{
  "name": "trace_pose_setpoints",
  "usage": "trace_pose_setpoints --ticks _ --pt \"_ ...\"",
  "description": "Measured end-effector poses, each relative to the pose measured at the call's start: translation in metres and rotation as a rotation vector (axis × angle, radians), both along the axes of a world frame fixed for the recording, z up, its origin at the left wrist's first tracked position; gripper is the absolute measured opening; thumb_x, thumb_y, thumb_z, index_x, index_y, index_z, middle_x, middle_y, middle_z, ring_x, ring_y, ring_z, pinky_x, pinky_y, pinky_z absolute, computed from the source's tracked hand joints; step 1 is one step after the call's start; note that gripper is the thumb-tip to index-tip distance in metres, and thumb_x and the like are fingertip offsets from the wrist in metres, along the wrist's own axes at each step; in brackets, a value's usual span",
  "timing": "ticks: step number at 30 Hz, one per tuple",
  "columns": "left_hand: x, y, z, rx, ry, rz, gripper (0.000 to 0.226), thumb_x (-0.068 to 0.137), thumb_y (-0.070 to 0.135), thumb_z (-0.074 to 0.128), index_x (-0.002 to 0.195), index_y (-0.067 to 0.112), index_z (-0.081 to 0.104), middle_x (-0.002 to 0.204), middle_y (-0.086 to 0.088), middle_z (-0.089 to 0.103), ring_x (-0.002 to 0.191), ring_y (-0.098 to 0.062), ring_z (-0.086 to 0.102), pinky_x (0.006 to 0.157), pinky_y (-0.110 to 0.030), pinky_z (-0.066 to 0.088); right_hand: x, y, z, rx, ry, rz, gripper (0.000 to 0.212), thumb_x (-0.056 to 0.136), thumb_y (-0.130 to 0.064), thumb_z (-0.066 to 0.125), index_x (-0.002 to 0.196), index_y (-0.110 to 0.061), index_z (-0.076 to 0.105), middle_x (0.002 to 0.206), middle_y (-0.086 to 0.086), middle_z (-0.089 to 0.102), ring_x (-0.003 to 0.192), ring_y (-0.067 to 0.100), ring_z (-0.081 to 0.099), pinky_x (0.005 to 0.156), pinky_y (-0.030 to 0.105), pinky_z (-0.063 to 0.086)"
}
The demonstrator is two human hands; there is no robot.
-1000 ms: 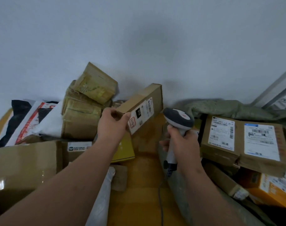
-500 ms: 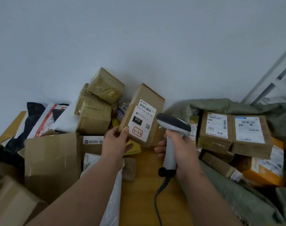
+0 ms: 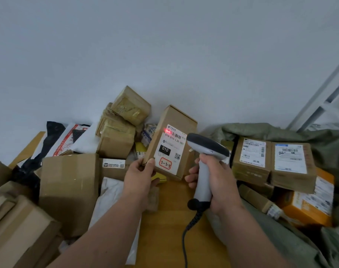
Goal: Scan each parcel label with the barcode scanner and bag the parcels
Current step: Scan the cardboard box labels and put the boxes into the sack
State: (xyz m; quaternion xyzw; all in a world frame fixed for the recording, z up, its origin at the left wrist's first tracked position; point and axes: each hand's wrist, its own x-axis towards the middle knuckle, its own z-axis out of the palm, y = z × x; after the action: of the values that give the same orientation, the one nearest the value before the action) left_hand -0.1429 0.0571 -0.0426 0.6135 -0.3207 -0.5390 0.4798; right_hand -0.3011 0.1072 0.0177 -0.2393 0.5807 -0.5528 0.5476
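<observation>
Two hands work above the wooden tabletop (image 3: 164,225). The left hand (image 3: 140,177) holds a small box (image 3: 171,141) by its near left corner, thumb on the front and fingers curled behind, so the box stands upright and a little tilted, above the tabletop. The white label (image 3: 170,149) on the box faces the camera; it shows a barcode, the number 010 and a red hand-drawn mark "3-3-8". A red light spot (image 3: 167,130) lies at the upper left of the label, beside the barcode.

The right hand (image 3: 216,182) grips the handle of the scanner (image 3: 205,151), all fingers wrapped round it. The scanner's dark head is just right of the box and points toward the label. Its coiled cable (image 3: 186,235) hangs down from the handle.

On the far left, many brown parcels (image 3: 116,138) and soft mail bags (image 3: 66,140) lie in a pile against the wall. On the right, a green sack (image 3: 280,240) holds more boxes; two of them (image 3: 271,159) lie side by side with white labels up, and an orange box (image 3: 307,209) lies nearer.
</observation>
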Motion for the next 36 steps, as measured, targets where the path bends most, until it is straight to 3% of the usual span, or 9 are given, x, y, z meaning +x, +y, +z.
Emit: trace_pose_setpoints --ticks 7,12,17,20,24,25,30,33,36 --pt "-0.037 0.017 0.006 -0.001 0.019 0.011 0.04 0.097 0.025 0.058 0.136 0.016 0.052 0.109 -0.005 0.068 0.099 -0.017 0.065 0.065 -0.028 0.056 -0.034 0.012 0.001 -0.003 -0.005 0.013 0.02 0.094 -0.023 0.063 0.099 -0.003 0.063 0.071 0.013 0.066 0.056 0.023 0.067 0.054 0.033 0.055" --pt "-0.059 0.021 0.009 0.007 0.043 0.008 0.034 0.097 0.027 0.058 0.129 0.016 0.056 0.106 -0.005 0.069 0.099 -0.019 0.066 0.075 -0.034 0.058 -0.059 0.016 0.0 -0.016 0.031 -0.011 0.014 0.095 -0.022 0.063 0.096 -0.008 0.064 0.073 0.011 0.066 0.059 0.023 0.067 0.056 0.034 0.054" --pt "-0.09 0.026 0.019 0.035 0.107 -0.023 0.02 0.098 0.03 0.057 0.112 0.018 0.064 0.102 -0.004 0.072 0.098 -0.022 0.068 0.087 -0.04 0.057 -0.086 0.021 -0.01 -0.024 0.134 -0.192 0.017 0.092 -0.029 0.066 0.103 -0.016 0.063 0.078 0.002 0.072 0.063 0.016 0.069 0.057 0.03 0.056" --pt "-0.107 0.026 0.025 0.02 0.096 -0.065 0.016 0.098 0.032 0.057 0.103 0.02 0.067 0.097 -0.003 0.074 0.095 -0.023 0.069 0.087 -0.039 0.057 -0.104 0.026 -0.017 -0.038 0.194 -0.325 0.02 0.093 -0.034 0.066 0.108 -0.024 0.058 0.092 0.0 0.069 0.078 0.014 0.068 0.053 0.023 0.052" --pt "-0.131 0.024 0.029 0.034 0.043 -0.169 0.018 0.097 0.037 0.057 0.102 0.023 0.067 0.093 -0.001 0.075 0.092 -0.023 0.07 0.085 -0.04 0.056 -0.126 0.031 -0.025 -0.057 0.204 -0.374 0.034 0.093 -0.043 0.065 0.122 -0.039 0.048 0.105 -0.017 0.061 0.103 0.015 0.061 0.087 0.044 0.057" --pt "-0.137 0.023 0.03 0.047 0.024 -0.2 0.019 0.097 0.038 0.056 0.102 0.023 0.067 0.093 0.0 0.075 0.091 -0.022 0.07 0.082 -0.038 0.056 -0.131 0.032 -0.027 -0.055 0.197 -0.379 0.037 0.093 -0.044 0.064 0.126 -0.039 0.048 0.104 -0.018 0.061 0.105 0.015 0.062 0.089 0.046 0.058" --pt "-0.166 0.016 0.033 0.112 -0.122 -0.36 0.028 0.098 0.043 0.052 0.117 0.023 0.06 0.103 -0.001 0.069 0.085 -0.018 0.068 0.069 -0.032 0.05 -0.156 0.037 -0.036 -0.012 0.168 -0.448 0.041 0.092 -0.041 0.066 0.129 -0.031 0.051 0.107 -0.007 0.069 0.087 0.013 0.069 0.063 0.03 0.055" --pt "-0.185 0.012 0.035 0.132 -0.207 -0.434 0.029 0.1 0.042 0.048 0.121 0.023 0.051 0.103 -0.003 0.066 0.08 -0.02 0.07 0.064 -0.031 0.051 -0.167 0.039 -0.04 -0.02 0.158 -0.492 0.035 0.094 -0.034 0.065 0.126 -0.028 0.052 0.098 -0.005 0.07 0.07 0.007 0.068 0.058 0.027 0.051" --pt "-0.203 0.006 0.036 0.191 -0.256 -0.493 0.024 0.102 0.038 0.045 0.121 0.025 0.043 0.102 -0.007 0.066 0.082 -0.023 0.072 0.064 -0.031 0.056 -0.174 0.036 -0.044 -0.034 0.136 -0.528 0.033 0.095 -0.032 0.065 0.125 -0.027 0.052 0.102 0.0 0.072 0.072 0.012 0.07 0.06 0.031 0.054"
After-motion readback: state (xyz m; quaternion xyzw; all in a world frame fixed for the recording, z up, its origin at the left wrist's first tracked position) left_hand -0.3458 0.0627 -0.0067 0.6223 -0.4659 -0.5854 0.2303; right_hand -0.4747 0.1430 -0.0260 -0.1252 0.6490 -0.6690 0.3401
